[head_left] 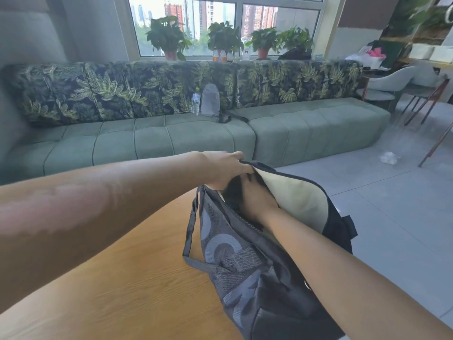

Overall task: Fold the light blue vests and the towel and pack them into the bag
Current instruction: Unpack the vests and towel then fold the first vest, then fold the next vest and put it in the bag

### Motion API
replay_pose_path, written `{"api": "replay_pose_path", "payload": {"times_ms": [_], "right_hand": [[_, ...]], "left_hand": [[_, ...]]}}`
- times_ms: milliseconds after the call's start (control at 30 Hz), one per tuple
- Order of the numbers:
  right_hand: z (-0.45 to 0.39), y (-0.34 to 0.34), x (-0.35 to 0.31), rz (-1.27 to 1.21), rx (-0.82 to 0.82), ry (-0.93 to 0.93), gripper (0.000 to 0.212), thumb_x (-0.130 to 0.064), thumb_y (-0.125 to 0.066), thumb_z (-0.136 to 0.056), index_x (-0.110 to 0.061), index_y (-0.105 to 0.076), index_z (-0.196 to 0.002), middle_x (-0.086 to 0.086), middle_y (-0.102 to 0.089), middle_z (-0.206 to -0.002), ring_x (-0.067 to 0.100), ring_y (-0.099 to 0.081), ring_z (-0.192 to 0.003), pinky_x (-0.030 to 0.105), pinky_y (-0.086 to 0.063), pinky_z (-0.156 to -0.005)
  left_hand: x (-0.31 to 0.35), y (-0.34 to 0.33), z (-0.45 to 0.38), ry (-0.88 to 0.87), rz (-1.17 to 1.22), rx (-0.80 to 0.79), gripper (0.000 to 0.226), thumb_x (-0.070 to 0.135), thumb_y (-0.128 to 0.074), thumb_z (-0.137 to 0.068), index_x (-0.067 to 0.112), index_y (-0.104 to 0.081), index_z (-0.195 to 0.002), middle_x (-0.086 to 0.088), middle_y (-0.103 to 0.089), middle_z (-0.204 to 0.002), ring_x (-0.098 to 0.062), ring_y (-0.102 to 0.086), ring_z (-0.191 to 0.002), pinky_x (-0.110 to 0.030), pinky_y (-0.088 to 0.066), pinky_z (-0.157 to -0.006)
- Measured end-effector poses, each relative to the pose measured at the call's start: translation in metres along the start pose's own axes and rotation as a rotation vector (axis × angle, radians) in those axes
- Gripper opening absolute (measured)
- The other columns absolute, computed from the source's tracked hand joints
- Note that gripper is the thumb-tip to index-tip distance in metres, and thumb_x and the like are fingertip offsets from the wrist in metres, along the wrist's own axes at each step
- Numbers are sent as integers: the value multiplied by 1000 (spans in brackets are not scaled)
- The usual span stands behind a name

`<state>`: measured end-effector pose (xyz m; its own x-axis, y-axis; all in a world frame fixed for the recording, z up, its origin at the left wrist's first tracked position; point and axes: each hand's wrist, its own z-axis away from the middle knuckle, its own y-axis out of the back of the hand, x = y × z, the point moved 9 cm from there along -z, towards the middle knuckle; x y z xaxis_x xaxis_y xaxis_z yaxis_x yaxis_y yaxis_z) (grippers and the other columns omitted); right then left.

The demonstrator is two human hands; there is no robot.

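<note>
Right hand reaches down into the open bag while the left hand grips the far rim.

Both bare forearms stretch over the wooden desk to a dark grey patterned bag lying at its right edge, its long axis running from the viewer toward the green sofa. The left hand pinches the rim at the far end and lifts it, showing the cream lining. The right hand sits just beside it, inside the opening, fingers buried in the dark interior, so whether they hold anything cannot be told. No vest or towel shows; they may already be inside. The mouth faces the right hand, which seems best placed to push contents deeper.
</note>
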<state>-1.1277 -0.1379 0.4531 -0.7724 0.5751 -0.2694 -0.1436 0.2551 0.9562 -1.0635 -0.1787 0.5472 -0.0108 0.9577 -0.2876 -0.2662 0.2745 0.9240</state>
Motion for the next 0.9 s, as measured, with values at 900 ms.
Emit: {"api": "replay_pose_path", "payload": {"times_ms": [900], "right_hand": [[229, 67, -180, -407, 161, 305, 23, -21, -53, -102, -24, -63, -122, -13, -59, -123, 4, -46, -120, 19, -35, -94]], "left_hand": [[-5, -121, 371, 688, 789, 596, 38, 39, -57, -101, 30, -55, -138, 7, -47, -148, -18, -41, -139, -37, -37, -113]]}}
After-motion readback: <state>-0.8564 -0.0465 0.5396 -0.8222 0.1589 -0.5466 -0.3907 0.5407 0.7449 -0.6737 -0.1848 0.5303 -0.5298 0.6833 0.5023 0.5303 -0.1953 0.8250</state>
